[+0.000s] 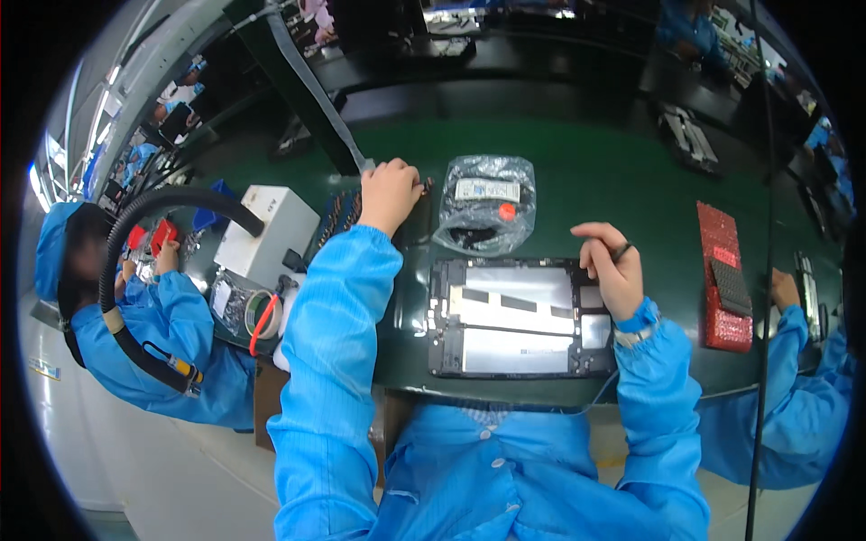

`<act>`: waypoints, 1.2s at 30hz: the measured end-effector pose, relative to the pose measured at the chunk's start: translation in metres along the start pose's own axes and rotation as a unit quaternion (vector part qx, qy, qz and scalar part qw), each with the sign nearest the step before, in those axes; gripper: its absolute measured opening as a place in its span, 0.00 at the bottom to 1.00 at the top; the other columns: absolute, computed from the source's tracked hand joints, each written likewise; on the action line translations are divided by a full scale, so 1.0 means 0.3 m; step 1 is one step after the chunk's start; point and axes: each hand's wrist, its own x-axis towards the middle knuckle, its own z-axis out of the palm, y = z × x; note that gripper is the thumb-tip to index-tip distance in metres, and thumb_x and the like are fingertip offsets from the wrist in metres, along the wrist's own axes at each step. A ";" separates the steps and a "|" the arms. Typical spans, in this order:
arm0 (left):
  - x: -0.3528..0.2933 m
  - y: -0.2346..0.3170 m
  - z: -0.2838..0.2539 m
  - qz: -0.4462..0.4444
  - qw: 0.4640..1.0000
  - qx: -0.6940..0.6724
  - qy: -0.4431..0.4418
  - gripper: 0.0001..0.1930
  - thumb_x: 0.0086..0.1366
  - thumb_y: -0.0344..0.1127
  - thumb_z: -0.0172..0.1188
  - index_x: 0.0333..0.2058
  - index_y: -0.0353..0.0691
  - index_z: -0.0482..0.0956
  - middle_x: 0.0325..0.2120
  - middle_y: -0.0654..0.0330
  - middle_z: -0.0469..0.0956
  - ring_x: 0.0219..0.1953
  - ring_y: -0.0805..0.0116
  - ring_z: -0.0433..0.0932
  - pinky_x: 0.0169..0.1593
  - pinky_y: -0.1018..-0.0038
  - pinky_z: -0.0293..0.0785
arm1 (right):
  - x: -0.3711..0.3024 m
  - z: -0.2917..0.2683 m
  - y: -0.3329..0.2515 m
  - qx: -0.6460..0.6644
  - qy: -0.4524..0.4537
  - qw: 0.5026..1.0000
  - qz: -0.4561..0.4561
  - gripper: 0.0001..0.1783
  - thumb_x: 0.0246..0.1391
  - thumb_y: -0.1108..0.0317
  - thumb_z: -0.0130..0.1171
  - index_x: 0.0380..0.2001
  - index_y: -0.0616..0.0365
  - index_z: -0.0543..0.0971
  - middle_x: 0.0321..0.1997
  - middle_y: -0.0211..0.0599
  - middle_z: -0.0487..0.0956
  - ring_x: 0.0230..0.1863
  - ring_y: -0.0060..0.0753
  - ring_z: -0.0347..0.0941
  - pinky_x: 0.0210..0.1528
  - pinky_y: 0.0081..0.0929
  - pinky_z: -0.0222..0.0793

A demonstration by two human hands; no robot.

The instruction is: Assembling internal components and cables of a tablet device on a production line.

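Note:
On the green bench in front of me lies an opened tablet (516,361), its silver battery plates and dark frame exposed. My left hand (390,194) reaches past it to the far left, fingers bent down over a cluster of small dark and copper-coloured strips (338,216). What those fingertips pinch, if anything, is hidden. Over the tablet's upper right corner hovers my right hand (615,275), its fingers loosely bent and apart, with nothing visible in them. A wrist strap (636,335) circles that wrist. Just beyond the tablet rests a clear plastic bag (487,230) with a white label and an orange-red dot.
Left of my arm stand a white box (271,230) with a black flexible hose (162,194) and a tape roll (260,314). Red bubble wrap (722,270) lies at right. Co-workers in blue sit on both sides. A dark post rises beyond my left hand.

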 end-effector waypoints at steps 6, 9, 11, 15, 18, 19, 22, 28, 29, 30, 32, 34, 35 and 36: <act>-0.042 0.040 -0.294 -0.084 0.901 -0.396 0.160 0.05 0.49 0.26 0.60 0.26 0.33 0.74 0.21 0.56 0.76 0.24 0.70 0.76 0.27 0.78 0.71 | -0.140 0.008 -0.172 0.106 -0.082 0.988 0.080 0.14 0.55 0.70 0.43 0.39 0.63 0.75 0.26 0.30 0.74 0.27 0.15 0.66 0.28 0.14 0.60; -0.141 0.172 -0.477 0.014 0.895 -0.403 0.191 0.07 0.48 0.21 0.59 0.28 0.37 0.75 0.29 0.60 0.78 0.28 0.74 0.76 0.25 0.81 0.72 | -0.154 0.136 -0.253 0.144 -0.091 0.973 0.158 0.15 0.56 0.68 0.43 0.42 0.63 0.74 0.26 0.30 0.73 0.23 0.12 0.62 0.28 0.16 0.61; -0.221 0.234 -0.523 0.189 0.899 -0.308 0.249 0.08 0.45 0.22 0.60 0.26 0.37 0.73 0.31 0.58 0.78 0.30 0.64 0.78 0.26 0.77 0.75 | -0.144 0.202 -0.270 0.291 -0.125 0.924 0.214 0.16 0.57 0.66 0.45 0.43 0.64 0.74 0.26 0.30 0.74 0.18 0.10 0.56 0.27 0.15 0.60; -0.349 0.350 -0.586 0.286 0.897 -0.262 0.213 0.08 0.43 0.25 0.58 0.26 0.35 0.74 0.32 0.55 0.77 0.30 0.65 0.79 0.30 0.77 0.77 | -0.119 0.243 -0.225 0.314 -0.050 0.923 0.217 0.16 0.55 0.64 0.50 0.40 0.67 0.74 0.23 0.31 0.75 0.16 0.10 0.54 0.23 0.13 0.58; -0.408 0.355 -0.552 0.295 0.896 -0.247 0.221 0.08 0.44 0.28 0.59 0.27 0.37 0.75 0.33 0.56 0.77 0.30 0.66 0.78 0.30 0.78 0.75 | -0.128 0.257 -0.224 0.280 -0.037 0.935 0.216 0.14 0.54 0.66 0.52 0.37 0.68 0.75 0.22 0.30 0.75 0.18 0.12 0.60 0.23 0.13 0.58; -0.425 0.360 -0.551 0.291 0.898 -0.244 0.221 0.08 0.44 0.28 0.59 0.27 0.37 0.75 0.33 0.56 0.77 0.30 0.66 0.78 0.30 0.78 0.75 | -0.143 0.259 -0.230 0.286 -0.049 0.930 0.224 0.10 0.53 0.69 0.53 0.34 0.66 0.76 0.22 0.29 0.75 0.20 0.15 0.65 0.23 0.14 0.60; -0.444 0.368 -0.564 0.261 0.878 -0.339 0.212 0.08 0.48 0.29 0.60 0.29 0.36 0.76 0.33 0.57 0.77 0.31 0.65 0.78 0.31 0.76 0.75 | -0.199 0.259 -0.220 0.116 -0.063 0.978 0.161 0.08 0.52 0.71 0.52 0.32 0.64 0.77 0.25 0.29 0.76 0.21 0.15 0.65 0.24 0.14 0.61; -0.473 0.375 -0.560 0.134 0.881 -0.425 0.159 0.12 0.46 0.26 0.63 0.33 0.33 0.76 0.34 0.54 0.77 0.32 0.60 0.78 0.34 0.73 0.76 | -0.275 0.274 -0.266 -0.094 -0.086 0.992 0.017 0.08 0.42 0.79 0.58 0.30 0.64 0.77 0.24 0.36 0.75 0.21 0.23 0.69 0.22 0.18 0.62; -0.478 0.374 -0.560 0.133 0.881 -0.425 0.159 0.12 0.46 0.26 0.63 0.33 0.33 0.76 0.34 0.54 0.77 0.32 0.60 0.78 0.34 0.73 0.76 | -0.281 0.274 -0.270 -0.125 -0.087 0.988 0.001 0.09 0.41 0.80 0.58 0.31 0.64 0.77 0.24 0.39 0.75 0.21 0.26 0.70 0.22 0.19 0.63; -0.483 0.374 -0.557 0.125 0.881 -0.426 0.161 0.12 0.47 0.26 0.63 0.33 0.33 0.76 0.34 0.53 0.77 0.32 0.60 0.78 0.34 0.73 0.76 | -0.286 0.276 -0.275 -0.125 -0.087 0.988 0.002 0.09 0.41 0.80 0.58 0.31 0.64 0.77 0.24 0.39 0.75 0.21 0.26 0.70 0.22 0.19 0.63; -0.486 0.374 -0.556 0.118 0.881 -0.429 0.161 0.12 0.47 0.26 0.63 0.33 0.33 0.76 0.34 0.53 0.77 0.32 0.60 0.78 0.34 0.72 0.76 | -0.291 0.280 -0.281 -0.123 -0.073 0.989 -0.024 0.10 0.40 0.80 0.58 0.31 0.64 0.77 0.26 0.42 0.76 0.23 0.31 0.72 0.24 0.21 0.66; -0.490 0.373 -0.564 0.107 0.883 -0.426 0.163 0.11 0.47 0.26 0.63 0.32 0.32 0.76 0.34 0.53 0.77 0.33 0.60 0.78 0.35 0.72 0.76 | -0.293 0.277 -0.281 -0.128 -0.078 0.988 -0.032 0.10 0.40 0.81 0.58 0.31 0.64 0.77 0.26 0.42 0.76 0.24 0.33 0.73 0.25 0.22 0.67; -0.490 0.371 -0.563 0.105 0.883 -0.427 0.161 0.11 0.47 0.26 0.63 0.32 0.32 0.76 0.34 0.53 0.77 0.33 0.60 0.78 0.35 0.72 0.76 | -0.293 0.276 -0.280 -0.133 -0.083 0.987 -0.042 0.11 0.41 0.81 0.58 0.32 0.64 0.77 0.26 0.43 0.76 0.25 0.35 0.74 0.26 0.23 0.68; -0.491 0.367 -0.562 0.108 0.882 -0.432 0.152 0.12 0.47 0.26 0.63 0.32 0.32 0.76 0.34 0.53 0.77 0.33 0.59 0.78 0.35 0.72 0.76 | -0.294 0.279 -0.280 -0.133 -0.084 0.987 -0.040 0.11 0.41 0.81 0.58 0.32 0.64 0.77 0.26 0.43 0.76 0.25 0.35 0.74 0.26 0.23 0.68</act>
